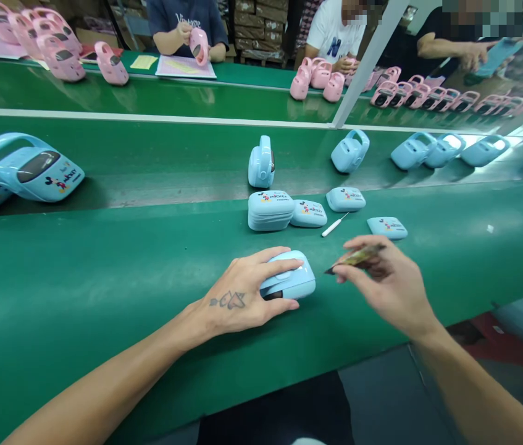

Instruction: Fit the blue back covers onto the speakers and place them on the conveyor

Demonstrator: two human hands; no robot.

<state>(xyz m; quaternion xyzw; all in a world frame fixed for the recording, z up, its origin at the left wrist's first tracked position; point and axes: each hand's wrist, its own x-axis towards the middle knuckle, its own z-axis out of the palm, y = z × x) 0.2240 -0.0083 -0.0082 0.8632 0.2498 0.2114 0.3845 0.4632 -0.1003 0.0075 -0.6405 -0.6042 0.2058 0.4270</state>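
My left hand (245, 290) is wrapped over a light-blue plastic housing (305, 284) on the green work surface; a dark window shows by the thumb. To its right, my right hand (393, 287) pinches a slim pointed tool (364, 254) with a dark tip and a mottled yellowish-brown body. That tip points at the housing but is apart from it. Beyond the hands lie a stack of blue Mickey covers (270, 212), a single cover (310, 214) against it, and two more covers (346, 199) further right. A white-handled tool (332, 228) with a thin metal shaft lies among them.
Blue handled units stand on the belt (159, 167): one upright unit (261, 164) in the middle, printed units (50, 170) at left, several more at right. A white rail (150, 117) and a slanted post (367, 68) cross behind. Across sit people handling pink units (113, 65).
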